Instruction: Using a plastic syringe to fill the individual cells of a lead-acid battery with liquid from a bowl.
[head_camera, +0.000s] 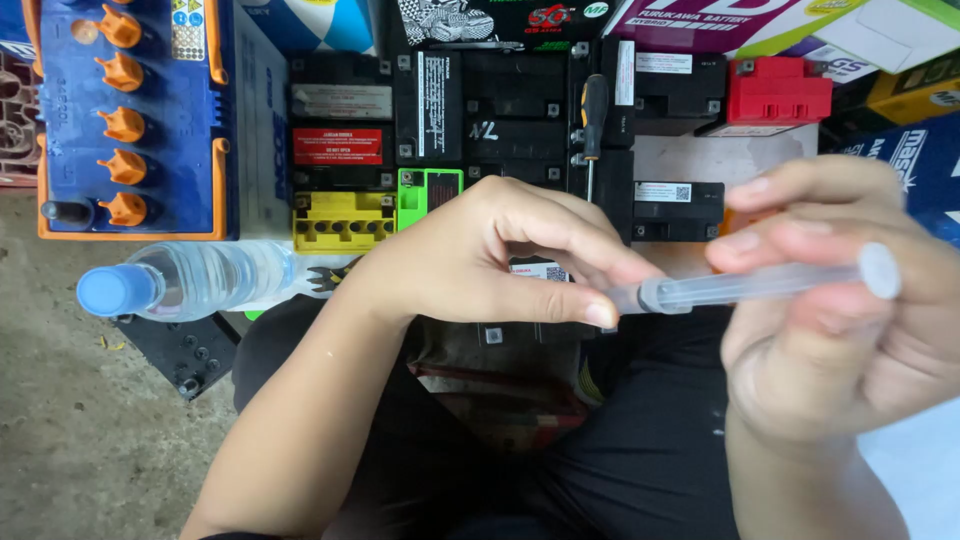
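Right hand (830, 300) grips a clear syringe (750, 285); left hand (490, 255) fingers (590, 310) pinch its tip. Batteries (520, 120) behind look untouched, nothing drawn yet.

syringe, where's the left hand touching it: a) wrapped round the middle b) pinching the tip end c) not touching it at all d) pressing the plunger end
b: the left hand pinches the tip end of the clear syringe between thumb and forefinger, while the right hand holds the barrel nearer the plunger end.
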